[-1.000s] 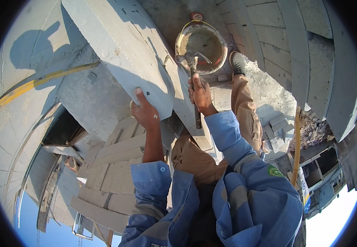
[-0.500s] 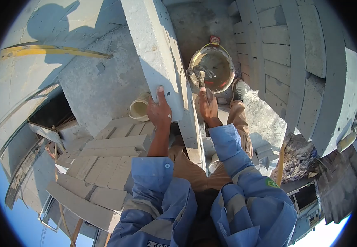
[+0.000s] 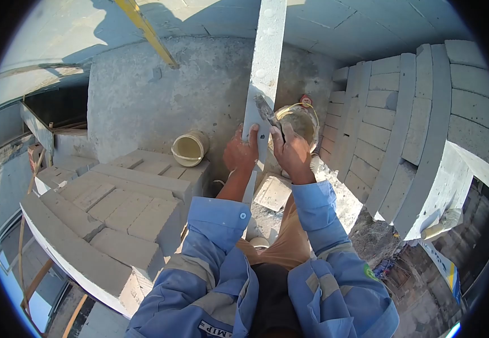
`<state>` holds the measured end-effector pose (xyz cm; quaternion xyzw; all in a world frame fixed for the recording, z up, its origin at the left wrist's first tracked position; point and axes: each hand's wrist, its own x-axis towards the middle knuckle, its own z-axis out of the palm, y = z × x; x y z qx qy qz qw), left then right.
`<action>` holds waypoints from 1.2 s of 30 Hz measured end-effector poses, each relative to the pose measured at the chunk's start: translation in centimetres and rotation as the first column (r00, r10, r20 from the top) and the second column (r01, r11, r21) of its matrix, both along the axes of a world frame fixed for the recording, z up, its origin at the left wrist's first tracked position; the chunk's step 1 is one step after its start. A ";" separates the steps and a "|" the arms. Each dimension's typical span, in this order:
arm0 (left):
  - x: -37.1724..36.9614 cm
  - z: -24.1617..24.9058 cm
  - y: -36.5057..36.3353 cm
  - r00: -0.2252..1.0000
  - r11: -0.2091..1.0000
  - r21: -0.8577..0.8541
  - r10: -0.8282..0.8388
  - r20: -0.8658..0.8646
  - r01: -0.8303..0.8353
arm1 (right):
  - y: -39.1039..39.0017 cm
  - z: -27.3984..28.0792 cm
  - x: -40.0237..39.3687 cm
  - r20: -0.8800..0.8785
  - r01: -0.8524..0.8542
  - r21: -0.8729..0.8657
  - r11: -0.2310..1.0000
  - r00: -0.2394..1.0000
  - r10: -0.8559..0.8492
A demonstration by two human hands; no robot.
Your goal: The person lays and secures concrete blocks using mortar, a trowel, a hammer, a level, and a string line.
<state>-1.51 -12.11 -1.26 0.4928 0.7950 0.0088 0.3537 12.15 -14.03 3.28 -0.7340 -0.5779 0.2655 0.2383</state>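
A long pale panel (image 3: 267, 62) stands on edge in front of me, its narrow face turned up. My left hand (image 3: 241, 151) is closed on the panel's left side, the thumb lying on the narrow face beside a dark spot. On the other side, my right hand (image 3: 293, 152) wraps round a hammer (image 3: 265, 110), whose metal head rests on or just over the panel's narrow face. Beyond my right hand is a round bucket (image 3: 302, 125) of grey material, partly hidden by that hand. A smaller cream bucket (image 3: 189, 148) sits left of the panel.
Stacks of pale blocks stand at the left (image 3: 126, 208) and the right (image 3: 377, 127). A yellow bar (image 3: 147, 32) leans at the upper left. Near the large bucket's top lies a small red object (image 3: 306, 100). A block (image 3: 272, 192) lies below my hands.
The view has shifted, and the panel now shows mostly its narrow face. My right hand and the hammer have moved from over the large bucket to the panel, close to my left hand.
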 end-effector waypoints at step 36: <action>0.3 -1.2 -0.4 0.999 0.976 0.214 -0.040 0.006 0.038 | -13.9 -8.3 -1.3 -0.601 0.345 -0.744 0.572 0.028 -0.799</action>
